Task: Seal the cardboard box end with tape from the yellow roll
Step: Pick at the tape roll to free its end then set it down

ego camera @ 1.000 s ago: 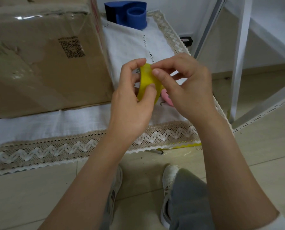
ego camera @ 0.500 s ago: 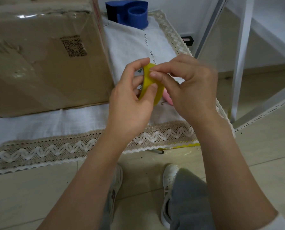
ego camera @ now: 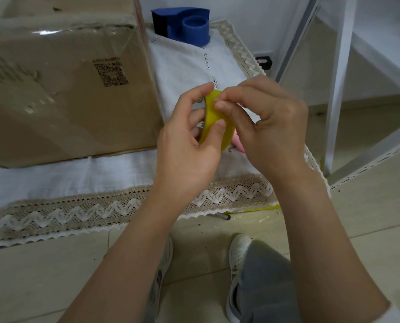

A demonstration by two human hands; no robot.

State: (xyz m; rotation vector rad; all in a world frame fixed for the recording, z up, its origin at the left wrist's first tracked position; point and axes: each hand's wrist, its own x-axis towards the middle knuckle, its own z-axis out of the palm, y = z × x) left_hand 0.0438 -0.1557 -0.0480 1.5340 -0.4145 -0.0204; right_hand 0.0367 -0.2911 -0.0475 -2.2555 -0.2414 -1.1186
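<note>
Tape roll (ego camera: 214, 117) — bright yellow. Box (ego camera: 61, 89) — plain brown cardboard, with a black square code printed on its side. Cloth (ego camera: 54, 173): white, edged in beige lace bearing a white zigzag. Dispenser (ego camera: 182, 24): deep blue. Shoes (ego camera: 238, 252) white; trouser leg (ego camera: 266, 283) grey. Floor tiles (ego camera: 43, 276) pale beige.
</note>
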